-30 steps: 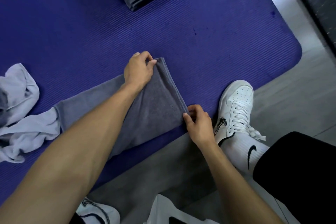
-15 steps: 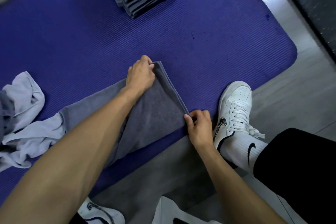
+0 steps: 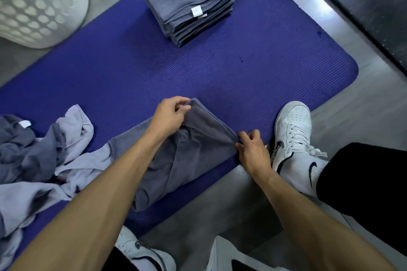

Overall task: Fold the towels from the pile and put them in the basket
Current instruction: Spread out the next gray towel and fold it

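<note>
Towel (image 3: 189, 152) edge lifted, both hands (image 3: 169, 114) (image 3: 253, 149) pinching corners, forearm hiding its middle.

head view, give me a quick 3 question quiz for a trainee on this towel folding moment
1. True or false: both hands, left and right, pinch the dark grey towel.
2. Where is the folded stack?
A. in the basket
B. on the blue mat
C. on the bare floor
3. Fill in: the unfolded pile lies to the person's ____.

Key: 1 true; 2 B; 3 left
</note>
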The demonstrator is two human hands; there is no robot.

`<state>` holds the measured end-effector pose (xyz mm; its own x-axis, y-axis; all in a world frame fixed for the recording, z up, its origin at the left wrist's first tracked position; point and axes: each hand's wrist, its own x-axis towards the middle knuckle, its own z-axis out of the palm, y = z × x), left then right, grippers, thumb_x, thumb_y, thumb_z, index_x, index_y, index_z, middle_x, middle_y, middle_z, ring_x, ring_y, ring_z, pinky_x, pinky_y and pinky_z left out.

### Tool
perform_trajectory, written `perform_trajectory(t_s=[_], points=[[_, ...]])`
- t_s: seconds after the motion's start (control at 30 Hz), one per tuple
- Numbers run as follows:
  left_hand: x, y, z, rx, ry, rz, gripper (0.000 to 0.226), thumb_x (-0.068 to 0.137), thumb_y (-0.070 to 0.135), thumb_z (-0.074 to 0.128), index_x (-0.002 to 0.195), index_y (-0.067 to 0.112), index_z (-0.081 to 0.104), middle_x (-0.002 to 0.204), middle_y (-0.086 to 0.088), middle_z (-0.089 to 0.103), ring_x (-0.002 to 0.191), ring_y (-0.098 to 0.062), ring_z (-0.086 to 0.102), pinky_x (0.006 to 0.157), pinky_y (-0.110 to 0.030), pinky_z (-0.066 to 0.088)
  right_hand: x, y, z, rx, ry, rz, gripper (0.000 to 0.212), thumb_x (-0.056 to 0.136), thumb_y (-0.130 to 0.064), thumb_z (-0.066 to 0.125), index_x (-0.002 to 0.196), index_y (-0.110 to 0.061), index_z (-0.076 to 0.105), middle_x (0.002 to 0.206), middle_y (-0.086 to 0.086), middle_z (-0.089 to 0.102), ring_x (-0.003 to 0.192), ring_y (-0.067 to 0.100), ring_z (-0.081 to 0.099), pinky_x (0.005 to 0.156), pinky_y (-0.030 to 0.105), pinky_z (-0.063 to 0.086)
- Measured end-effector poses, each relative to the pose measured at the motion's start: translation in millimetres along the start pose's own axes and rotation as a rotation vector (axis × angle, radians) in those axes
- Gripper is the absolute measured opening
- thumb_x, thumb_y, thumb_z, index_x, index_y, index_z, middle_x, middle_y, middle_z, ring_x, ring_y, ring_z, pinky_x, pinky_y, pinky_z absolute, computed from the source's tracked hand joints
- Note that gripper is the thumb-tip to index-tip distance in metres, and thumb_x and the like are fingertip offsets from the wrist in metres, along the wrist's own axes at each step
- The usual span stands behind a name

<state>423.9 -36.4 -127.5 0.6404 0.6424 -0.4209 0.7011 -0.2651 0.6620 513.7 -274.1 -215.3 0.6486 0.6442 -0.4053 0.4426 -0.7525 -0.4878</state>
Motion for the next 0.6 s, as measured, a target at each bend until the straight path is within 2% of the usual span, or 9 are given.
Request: perform_trajectory(t_s=[0.07,0.13,0.2,0.3,0.4,0.5,0.57,0.6], points=[[-7,2,-7,0.038,-0.09,0.009,0.018,0.095,0.019,0.063,0.111,0.018,0.072,0.097,0.006,0.073,0.093,-0.007,0.067,0.086,-0.027,0.052,4,0,-1,0.049,-0.021,0.033,0.018,0.099,-0.026,0.051,0.112,-0.014,0.054,0.106,0.001,0.036,0.087,0.022,0.051,0.068,0.036,0.047],[-15,3,-14,0.13,-0.138,0.027,0.012,0.095,0.018,0.063,0.101,0.018,0.073,0.092,0.004,0.073,0.087,-0.011,0.066,0.081,-0.029,0.051,7,0,-3,0.139,-0.058,0.086,0.013,0.099,-0.023,0.052,0.104,-0.012,0.053,0.106,0.0,0.038,0.087,0.024,0.053,0.073,0.035,0.044],[-23,6,-25,0.189,-0.116,0.041,0.009,0.095,0.018,0.061,0.094,0.019,0.07,0.086,0.002,0.07,0.082,-0.013,0.063,0.074,-0.029,0.048,8,-1,-11,0.24,-0.087,0.119,0.008,0.099,-0.02,0.051,0.097,-0.012,0.051,0.105,0.003,0.048,0.089,0.024,0.054,0.076,0.034,0.042],[-39,11,-47,0.209,-0.034,0.039,0.01,0.095,0.016,0.059,0.089,0.019,0.066,0.081,0.003,0.066,0.076,-0.014,0.058,0.065,-0.023,0.043,6,-20,-35,0.318,-0.114,0.097,0.008,0.099,-0.016,0.051,0.095,-0.01,0.051,0.093,0.008,0.062,0.078,0.022,0.055,0.069,0.033,0.042],[-59,24,-82,0.172,0.105,0.013,0.011,0.095,0.015,0.058,0.086,0.018,0.064,0.078,0.001,0.064,0.074,-0.015,0.056,0.064,-0.024,0.041,4,-53,-73,0.34,-0.031,-0.014,0.006,0.096,-0.014,0.056,0.091,-0.009,0.057,0.085,0.006,0.067,0.076,0.021,0.058,0.065,0.03,0.041],[-83,45,-124,0.064,0.265,-0.02,0.014,0.093,0.014,0.059,0.081,0.019,0.063,0.074,0.002,0.063,0.072,-0.014,0.055,0.063,-0.025,0.04,-3,-100,-127,0.293,0.041,-0.144,0.019,0.095,-0.017,0.059,0.076,-0.016,0.056,0.069,-0.002,0.06,0.068,0.017,0.053,0.06,0.026,0.037],[-99,62,-151,0.039,0.324,-0.025,0.017,0.091,0.014,0.06,0.075,0.02,0.062,0.076,0.001,0.064,0.076,-0.017,0.056,0.064,-0.029,0.04,-11,-135,-167,0.227,0.057,-0.215,0.028,0.095,-0.016,0.056,0.068,-0.011,0.055,0.059,-0.002,0.051,0.063,0.02,0.048,0.057,0.031,0.037],[-108,69,-165,0.023,0.344,-0.027,0.018,0.09,0.014,0.061,0.073,0.019,0.062,0.078,0.0,0.065,0.078,-0.018,0.056,0.067,-0.029,0.04,-15,-153,-188,0.185,0.062,-0.245,0.026,0.095,-0.016,0.055,0.071,-0.007,0.057,0.062,0.002,0.053,0.066,0.024,0.05,0.059,0.033,0.041]])
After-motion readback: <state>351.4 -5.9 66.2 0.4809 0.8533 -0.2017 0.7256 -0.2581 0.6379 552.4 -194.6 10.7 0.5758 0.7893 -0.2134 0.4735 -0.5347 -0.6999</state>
